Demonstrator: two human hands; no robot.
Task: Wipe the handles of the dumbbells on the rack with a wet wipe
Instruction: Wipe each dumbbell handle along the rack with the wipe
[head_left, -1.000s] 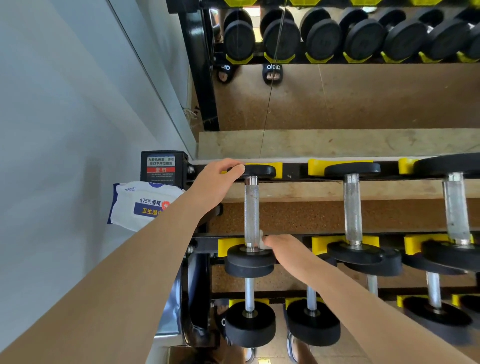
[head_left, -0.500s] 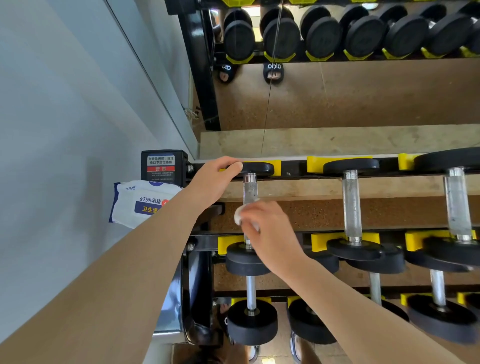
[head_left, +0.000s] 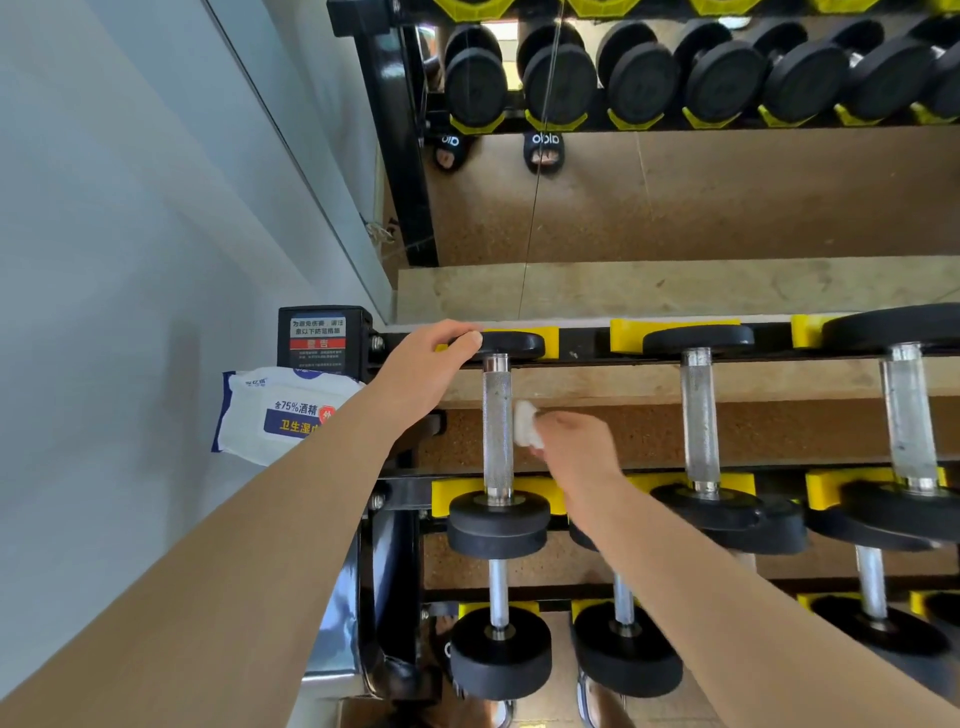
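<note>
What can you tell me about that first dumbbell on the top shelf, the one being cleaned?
The dumbbell lies across the top shelf at the rack's end nearest the wall. It has a knurled, silvery metal handle between two black disc weights that look rubbery, each seated in a yellow cradle. The left hand rests on the far weight. The right hand holds a bunched white wipe against the handle's right side, about midway along.

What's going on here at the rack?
A person is wiping dumbbell handles. The right hand holds a bunched white wipe against the right side of the leftmost top-row handle. The left hand rests on that dumbbell's far head. A wipe pack lies left of the rack.
</note>
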